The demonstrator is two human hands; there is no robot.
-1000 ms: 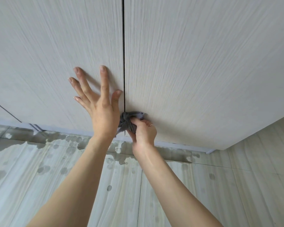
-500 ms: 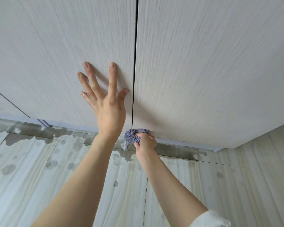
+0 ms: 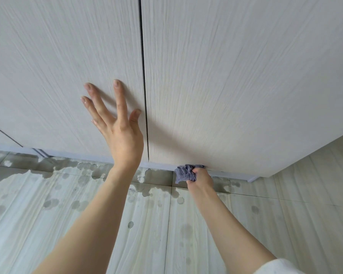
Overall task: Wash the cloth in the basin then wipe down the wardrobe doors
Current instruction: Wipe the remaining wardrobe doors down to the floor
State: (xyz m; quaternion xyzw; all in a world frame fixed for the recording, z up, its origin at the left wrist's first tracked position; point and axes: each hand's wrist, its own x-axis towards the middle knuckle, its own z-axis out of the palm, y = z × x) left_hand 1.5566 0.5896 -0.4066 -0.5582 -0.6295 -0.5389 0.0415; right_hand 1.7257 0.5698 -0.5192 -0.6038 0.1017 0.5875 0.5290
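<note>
**Wiping low on the right wardrobe door**

Gripping the bunched grey-blue cloth [image 3: 184,173] in the right hand [image 3: 201,177], fingers curled round it, at five o'clock in the view. Pressing it against the bottom edge of the right wardrobe door [image 3: 236,86], just above the plinth. Resting the left hand [image 3: 119,127] flat on the left wardrobe door [image 3: 57,66], fingers spread wide and straight, thumb just beside the dark gap between doors. Showing wet patches across the tiled floor [image 3: 48,214] at six o'clock.
</note>
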